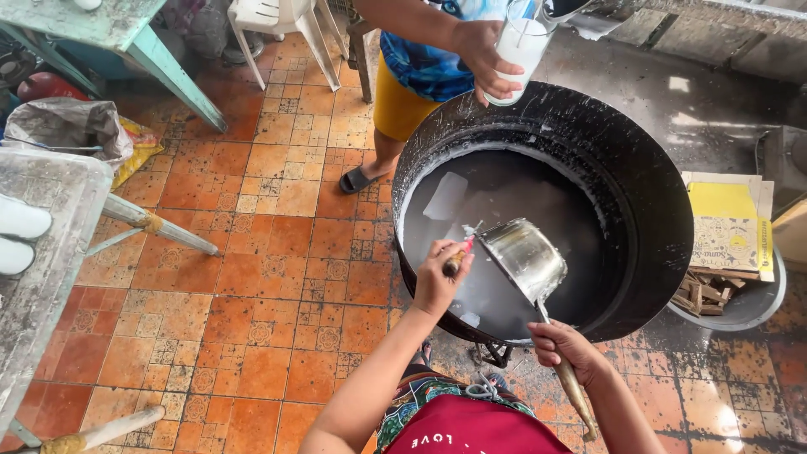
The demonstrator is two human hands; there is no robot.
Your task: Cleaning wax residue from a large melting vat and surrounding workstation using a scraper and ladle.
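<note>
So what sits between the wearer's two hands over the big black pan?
In the head view, the tilted metal ladle cup lies between the left hand and right hand, above the black pan.

Around the cooking spot

We see a white plastic chair (286, 25), a turquoise table leg (172, 71), a grey sack (71, 126), orange floor tiles (252, 277) and a yellow carton (730, 220) above a basin of wood scraps (727, 298).

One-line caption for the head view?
Left hand brushes a ladle held by right hand over a large black wok.
</note>
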